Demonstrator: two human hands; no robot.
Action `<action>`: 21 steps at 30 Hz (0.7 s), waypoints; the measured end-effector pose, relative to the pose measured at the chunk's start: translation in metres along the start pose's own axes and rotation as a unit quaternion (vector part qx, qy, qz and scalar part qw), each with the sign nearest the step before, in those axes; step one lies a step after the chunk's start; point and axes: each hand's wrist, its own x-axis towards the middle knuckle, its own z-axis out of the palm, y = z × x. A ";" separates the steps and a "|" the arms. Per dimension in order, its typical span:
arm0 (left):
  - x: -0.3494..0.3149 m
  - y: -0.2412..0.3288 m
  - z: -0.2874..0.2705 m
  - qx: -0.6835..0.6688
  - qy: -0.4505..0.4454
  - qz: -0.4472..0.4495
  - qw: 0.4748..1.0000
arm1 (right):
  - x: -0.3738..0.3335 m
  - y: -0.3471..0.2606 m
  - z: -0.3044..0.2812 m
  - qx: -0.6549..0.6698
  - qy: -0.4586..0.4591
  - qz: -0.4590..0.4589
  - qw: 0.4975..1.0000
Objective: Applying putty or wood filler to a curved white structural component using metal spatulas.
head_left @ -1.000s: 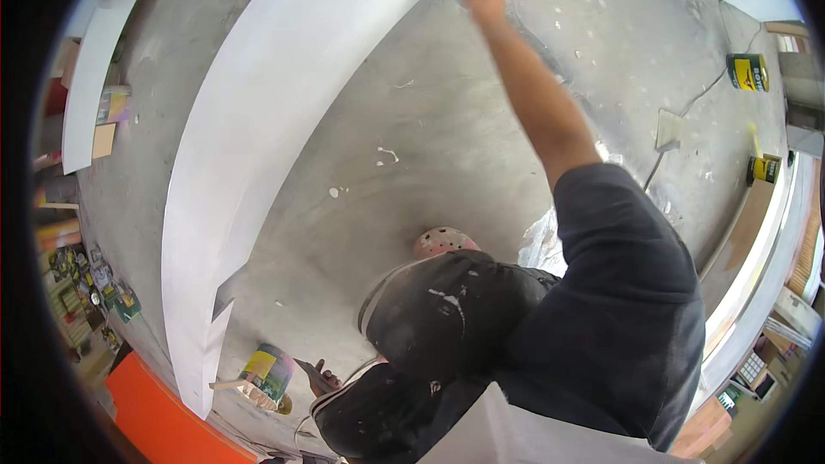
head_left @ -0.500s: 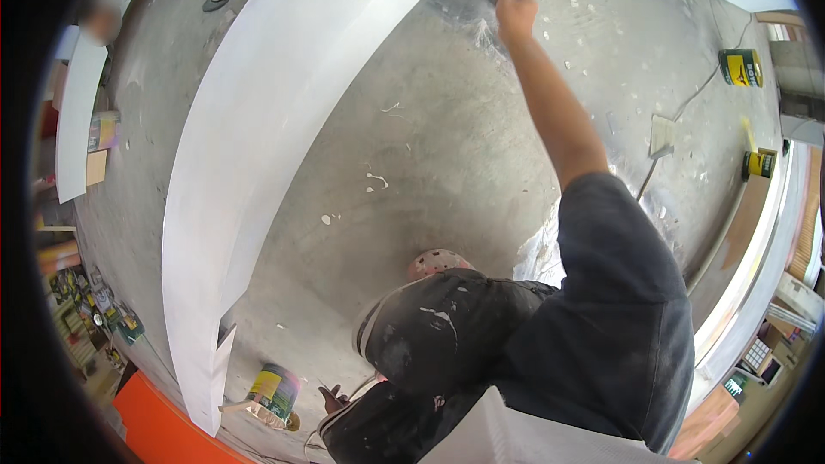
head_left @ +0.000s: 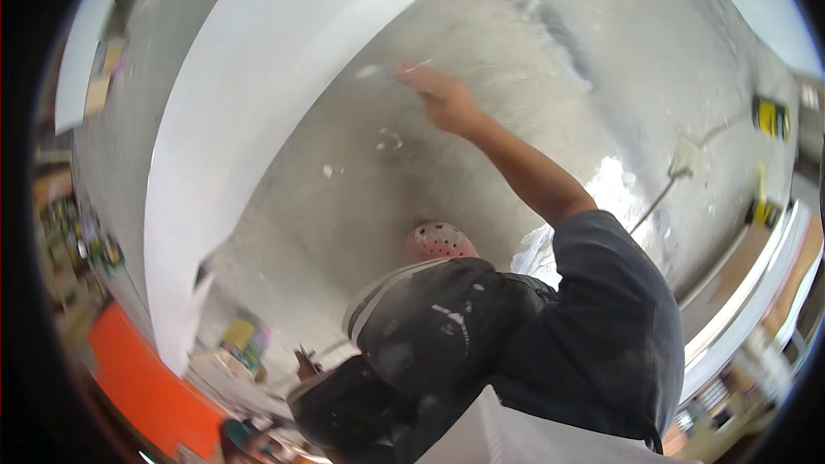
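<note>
My right hand [head_left: 443, 101] reaches out over the grey floor, close to the inner edge of a long white panel [head_left: 228, 112]. It is closed on a flat grey piece [head_left: 371, 72], pale and smeared by motion, so its exact kind does not show. Beside my bent left knee, part of my left hand [head_left: 307, 367] shows dark and blurred. I cannot make out whether its fingers hold anything. A yellow-and-green can [head_left: 245, 339] stands nearest to that hand, also blurred.
A pink clog [head_left: 438, 241] is on my foot. Crumpled clear plastic sheeting [head_left: 543, 253] lies right of it. Further right are another can [head_left: 771, 118], a cord [head_left: 655, 204] and stacked boards [head_left: 730, 292]. An orange panel [head_left: 155, 387] lies lower left; specks dot the floor.
My right hand has swept from the far floor toward me and left, to beside the white panel. The view has shifted, and the can by my left knee appears further left.
</note>
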 end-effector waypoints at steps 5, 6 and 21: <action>-0.052 -0.110 -0.008 -0.047 0.053 -0.094 0.993 | 0.067 0.061 -0.068 -0.121 0.292 0.106 0.943; -0.052 -0.111 0.000 -0.046 0.056 -0.087 0.994 | 0.081 0.056 -0.066 -0.119 0.279 0.096 0.948; -0.074 -0.152 0.005 -0.075 0.049 -0.076 0.993 | -0.027 -0.113 0.045 0.152 -0.101 -0.015 0.983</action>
